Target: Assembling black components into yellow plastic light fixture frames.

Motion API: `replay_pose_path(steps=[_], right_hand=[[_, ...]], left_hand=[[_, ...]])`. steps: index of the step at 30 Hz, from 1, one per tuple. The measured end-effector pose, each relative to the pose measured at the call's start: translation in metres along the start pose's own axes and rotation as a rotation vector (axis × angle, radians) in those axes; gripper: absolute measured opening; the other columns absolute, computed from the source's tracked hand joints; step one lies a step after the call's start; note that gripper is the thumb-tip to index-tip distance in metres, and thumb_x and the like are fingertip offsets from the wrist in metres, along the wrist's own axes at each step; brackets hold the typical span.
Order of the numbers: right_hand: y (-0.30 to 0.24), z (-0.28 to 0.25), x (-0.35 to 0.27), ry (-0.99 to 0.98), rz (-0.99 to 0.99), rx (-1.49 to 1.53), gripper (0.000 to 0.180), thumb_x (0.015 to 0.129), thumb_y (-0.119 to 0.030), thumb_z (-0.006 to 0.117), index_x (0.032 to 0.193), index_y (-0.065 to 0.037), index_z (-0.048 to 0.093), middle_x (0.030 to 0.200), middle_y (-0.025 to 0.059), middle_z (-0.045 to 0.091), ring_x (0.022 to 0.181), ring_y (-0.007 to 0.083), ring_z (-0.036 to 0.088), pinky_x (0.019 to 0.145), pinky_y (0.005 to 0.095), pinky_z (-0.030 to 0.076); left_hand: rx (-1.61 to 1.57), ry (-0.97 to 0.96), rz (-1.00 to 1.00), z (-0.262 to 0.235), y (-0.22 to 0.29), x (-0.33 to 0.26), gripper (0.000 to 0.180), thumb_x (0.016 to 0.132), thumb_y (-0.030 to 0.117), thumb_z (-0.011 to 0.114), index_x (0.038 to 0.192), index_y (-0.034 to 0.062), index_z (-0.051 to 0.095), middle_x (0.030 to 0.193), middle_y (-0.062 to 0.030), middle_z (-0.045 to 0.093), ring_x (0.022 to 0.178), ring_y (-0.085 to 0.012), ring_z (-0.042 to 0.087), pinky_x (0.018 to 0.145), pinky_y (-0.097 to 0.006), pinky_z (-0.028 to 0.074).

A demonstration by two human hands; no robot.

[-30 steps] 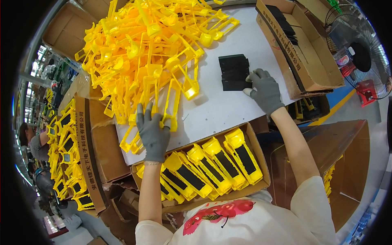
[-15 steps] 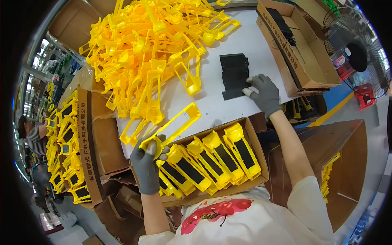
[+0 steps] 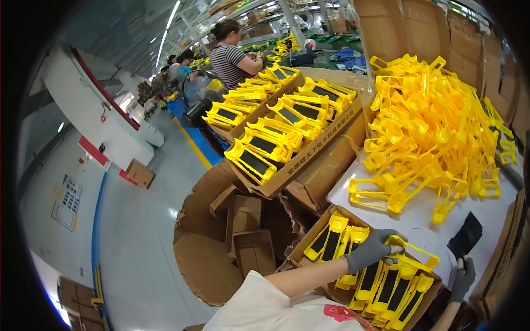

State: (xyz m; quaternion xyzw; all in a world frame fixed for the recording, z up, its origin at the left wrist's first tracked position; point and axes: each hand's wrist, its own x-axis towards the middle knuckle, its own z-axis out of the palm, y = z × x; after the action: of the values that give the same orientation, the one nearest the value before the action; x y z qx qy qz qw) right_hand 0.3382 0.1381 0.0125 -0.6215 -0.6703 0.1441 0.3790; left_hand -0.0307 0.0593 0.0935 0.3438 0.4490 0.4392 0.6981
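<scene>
My left hand, in a grey glove with bare-looking fingertips, is closed on one end of a yellow plastic frame. That frame is held above an open cardboard box in which yellow frames with black inserts stand tilted in a row. My right hand, gloved too, is at the near edge of a stack of black flat strips on the white tabletop. Its thumb and fingers look stretched out and apart; the fingertips are small here.
A heap of yellow frames covers the far tabletop. Left of it, a long carton holds several black-filled frames. Below that stands a large torn carton with smaller boxes inside. Another person in stripes works farther off.
The view has swung left, bringing the aisle and filled carton into sight. My left hand still grips the yellow frame over the box; my right hand remains by the black stack.
</scene>
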Motion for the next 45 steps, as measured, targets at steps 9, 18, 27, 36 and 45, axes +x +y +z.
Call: replay_pose_path(steps=[9, 18, 27, 36, 45], right_hand=[[-0.16, -0.01, -0.048, -0.408, 0.197, 0.468, 0.014, 0.096, -0.017, 0.052, 0.092, -0.003, 0.053, 0.07, -0.002, 0.045, 0.061, 0.0044, 0.04, 0.055, 0.0204, 0.032], [-0.184, -0.036, -0.056, -0.394, -0.075, 0.095, 0.016, 0.091, -0.008, 0.057, 0.104, 0.0, 0.061, 0.085, 0.0199, 0.064, 0.075, 0.0246, 0.063, 0.072, 0.0321, 0.049], [-0.192, -0.037, -0.061, -0.408, -0.086, 0.005, 0.015, 0.091, -0.007, 0.058, 0.103, 0.001, 0.06, 0.088, 0.0206, 0.063, 0.077, 0.0292, 0.062, 0.072, 0.0336, 0.049], [-0.193, -0.034, -0.077, -0.12, 0.174, -0.424, 0.061, 0.075, -0.025, 0.081, 0.127, -0.012, 0.052, 0.092, 0.0033, 0.063, 0.078, 0.0144, 0.06, 0.073, 0.027, 0.049], [-0.167, -0.02, -0.1, -0.327, 0.134, 0.352, 0.032, 0.083, -0.017, 0.068, 0.108, 0.004, 0.062, 0.104, 0.0143, 0.064, 0.096, 0.0251, 0.057, 0.086, 0.036, 0.045]], left_hand=[[-0.115, -0.086, 0.014, 0.015, 0.003, -0.006, 0.026, 0.092, 0.007, 0.059, 0.116, -0.0012, 0.058, 0.098, -0.0072, 0.065, 0.076, -0.0139, 0.067, 0.066, -0.023, 0.058], [0.01, -0.145, 0.06, 0.024, 0.007, -0.013, 0.017, 0.088, 0.004, 0.061, 0.104, -0.002, 0.064, 0.09, -0.0073, 0.067, 0.073, -0.0145, 0.07, 0.061, -0.024, 0.058], [0.018, -0.077, -0.019, 0.034, 0.003, -0.016, 0.018, 0.086, 0.009, 0.069, 0.099, -0.0024, 0.064, 0.077, -0.0065, 0.066, 0.06, -0.0123, 0.067, 0.051, -0.022, 0.054], [0.179, -0.106, 0.151, 0.036, -0.018, -0.017, 0.017, 0.085, 0.011, 0.071, 0.096, -0.0001, 0.065, 0.07, -0.0035, 0.064, 0.049, -0.0083, 0.059, 0.048, -0.023, 0.05], [0.195, -0.198, 0.183, 0.022, -0.004, -0.045, 0.018, 0.085, 0.011, 0.069, 0.095, -0.002, 0.062, 0.066, -0.0077, 0.064, 0.049, -0.0104, 0.061, 0.045, -0.022, 0.05]])
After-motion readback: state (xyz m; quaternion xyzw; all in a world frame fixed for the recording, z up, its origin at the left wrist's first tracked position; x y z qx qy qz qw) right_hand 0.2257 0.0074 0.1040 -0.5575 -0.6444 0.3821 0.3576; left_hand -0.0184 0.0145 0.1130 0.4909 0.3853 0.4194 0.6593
